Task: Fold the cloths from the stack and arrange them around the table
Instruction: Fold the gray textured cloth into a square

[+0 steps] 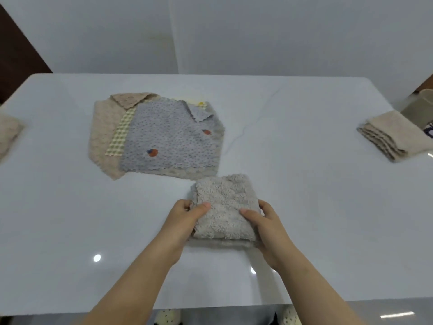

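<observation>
Cloth [226, 200], fleecy grey square, on glossy table [316, 207]

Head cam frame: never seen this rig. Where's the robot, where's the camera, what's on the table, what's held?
There is no robot: a person works with bare hands, and the one picture comes from a wide-angle camera worn on their head, looking forward and down. The left grip and right grip are those hands; each pinches a side of a folded grey fluffy cloth, thumb on top, near the front of the white table. Behind it lies the stack of unfolded cloths, a grey dotted one uppermost. A folded beige cloth sits at the right edge, and another beige cloth at the left edge, partly out of frame.
</observation>
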